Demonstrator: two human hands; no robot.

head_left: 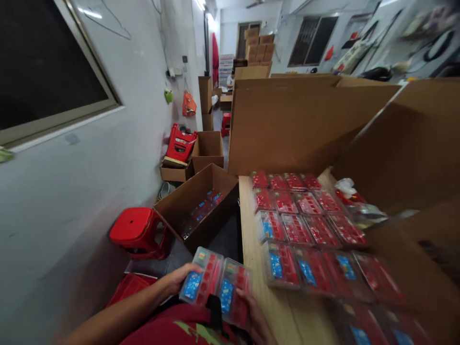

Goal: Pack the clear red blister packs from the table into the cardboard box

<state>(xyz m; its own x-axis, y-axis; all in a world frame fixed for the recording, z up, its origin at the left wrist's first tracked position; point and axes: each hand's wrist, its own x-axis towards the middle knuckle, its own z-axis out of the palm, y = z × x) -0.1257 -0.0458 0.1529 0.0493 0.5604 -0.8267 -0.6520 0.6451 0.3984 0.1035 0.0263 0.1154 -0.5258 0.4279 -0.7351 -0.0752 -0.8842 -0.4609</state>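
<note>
Two clear blister packs point(208, 280) sit side by side in our hands, just above our red shirt point(183, 326) and near the left edge of the desk point(276, 326). Each pack shows red pieces and a blue card. Our left hand point(176, 280) has its grip closed around the outer edge of the left pack, while our right hand point(253, 314) presses its fingers against the lower right edge of the other, so both grips pinch the pair together. Rows of matching packs point(305, 230) cover the desk to our right, with tall cardboard flaps point(298, 129) standing beyond them. On the floor to our left, an open cardboard box point(190, 201) holds more packs, near a red plastic stool point(138, 232). Far down the room, a person point(230, 80) appears near stacked cartons point(257, 48).
</note>
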